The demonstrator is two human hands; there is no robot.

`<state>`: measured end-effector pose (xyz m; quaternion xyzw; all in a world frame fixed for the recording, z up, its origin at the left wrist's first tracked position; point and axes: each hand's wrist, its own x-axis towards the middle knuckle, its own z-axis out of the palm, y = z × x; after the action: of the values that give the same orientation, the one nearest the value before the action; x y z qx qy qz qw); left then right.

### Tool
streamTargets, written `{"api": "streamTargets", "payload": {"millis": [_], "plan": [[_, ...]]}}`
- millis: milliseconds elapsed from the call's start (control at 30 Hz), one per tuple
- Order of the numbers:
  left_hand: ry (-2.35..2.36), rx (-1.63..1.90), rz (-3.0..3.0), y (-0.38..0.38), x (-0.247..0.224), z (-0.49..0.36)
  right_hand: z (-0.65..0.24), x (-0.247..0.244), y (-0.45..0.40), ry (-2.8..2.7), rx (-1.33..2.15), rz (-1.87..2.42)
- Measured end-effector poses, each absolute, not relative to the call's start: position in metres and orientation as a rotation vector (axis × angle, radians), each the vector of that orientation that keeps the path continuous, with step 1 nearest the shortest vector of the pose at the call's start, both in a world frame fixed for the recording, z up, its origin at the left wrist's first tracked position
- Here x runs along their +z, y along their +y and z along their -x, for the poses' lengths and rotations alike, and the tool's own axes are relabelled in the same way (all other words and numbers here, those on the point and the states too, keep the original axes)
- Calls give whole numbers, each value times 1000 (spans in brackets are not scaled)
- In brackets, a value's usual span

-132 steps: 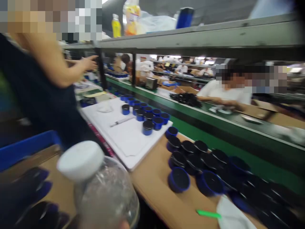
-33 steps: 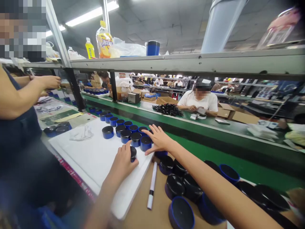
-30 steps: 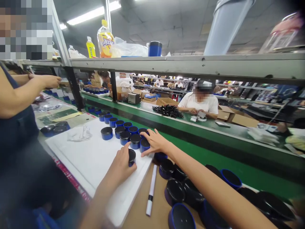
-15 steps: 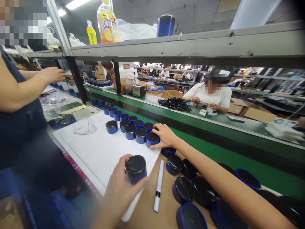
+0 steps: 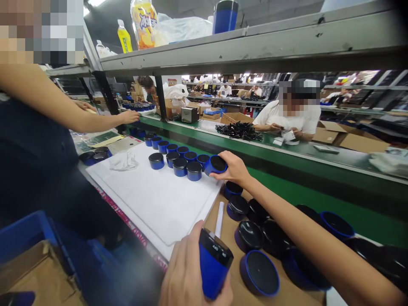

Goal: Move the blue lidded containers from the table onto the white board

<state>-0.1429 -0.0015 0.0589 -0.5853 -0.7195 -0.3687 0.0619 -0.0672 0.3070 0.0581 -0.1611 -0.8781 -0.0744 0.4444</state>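
In my left hand (image 5: 188, 272), low in the view, is a round blue unit with a black top (image 5: 215, 265), tipped on its side so that small white markings show on its black band. My right hand (image 5: 234, 168) grips another blue and black round unit (image 5: 216, 165), tilted, at the near end of the rows. Several like units (image 5: 180, 167) stand in two rows on the white board (image 5: 149, 199). A white marker pen (image 5: 219, 216) lies on brown cardboard, partly hidden behind the unit in my left hand.
More blue and black units (image 5: 249, 235) crowd the cardboard beneath my right forearm. Beyond the board runs a green conveyor belt (image 5: 270, 170). A shelf beam (image 5: 223, 53) crosses overhead. At left, a co-worker's arm (image 5: 95, 122) reaches over the belt; a blue crate (image 5: 28, 229) sits below.
My left hand has come nearer and turned its unit onto its side. My right hand has tilted the end unit. The co-worker's arm at left has reached further right.
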Motion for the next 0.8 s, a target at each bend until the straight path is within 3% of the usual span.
{"api": "streamTargets", "payload": {"millis": [800], "plan": [[-2253, -1390, 1734, 2, 57, 140, 49, 99, 234, -1208, 931, 632]]}}
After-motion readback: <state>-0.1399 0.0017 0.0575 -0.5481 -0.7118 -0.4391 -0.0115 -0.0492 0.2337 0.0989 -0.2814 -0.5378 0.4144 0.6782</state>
